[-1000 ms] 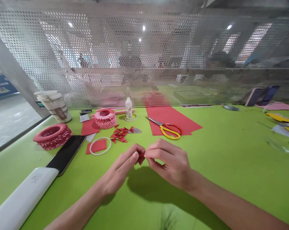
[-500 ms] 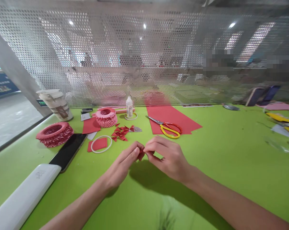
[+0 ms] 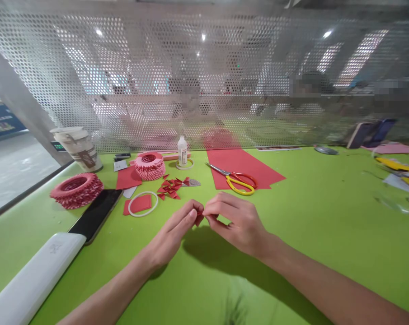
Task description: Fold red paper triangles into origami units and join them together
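Small red paper piece (image 3: 199, 220), one: held above the table (image 3: 326, 234), in front of me, mostly hidden by my fingers, so I cannot tell its exact folds.

My left hand (image 3: 177, 230): fingers narrow, thumb on top, closed on the piece. My right hand (image 3: 240, 223): fingers pinched tightly at the piece's right end, the tips meeting the left fingertips.

Change over the last second: very slight — both grips stay on the piece, and the things on the table keep their places. I take this to mean careful work at one spot, the piece neither released nor set down.

Folded red pieces (image 3: 170, 187), loose cluster: just beyond my left hand. White ring (image 3: 140, 215), flat: lying partly over red paper squares (image 3: 141, 203), left of the cluster. Scissors (image 3: 229, 175), red and yellow handles: partly on a large red sheet (image 3: 251, 167), beyond my right hand.

Farther out: small white bottle (image 3: 182, 152), upright; pink pleated ring (image 3: 150, 171), to its left; red pleated ring (image 3: 77, 196), beside a dark phone (image 3: 97, 214) — a white device (image 3: 38, 275) touching the phone's near end; paper cup (image 3: 78, 151), at the far left.
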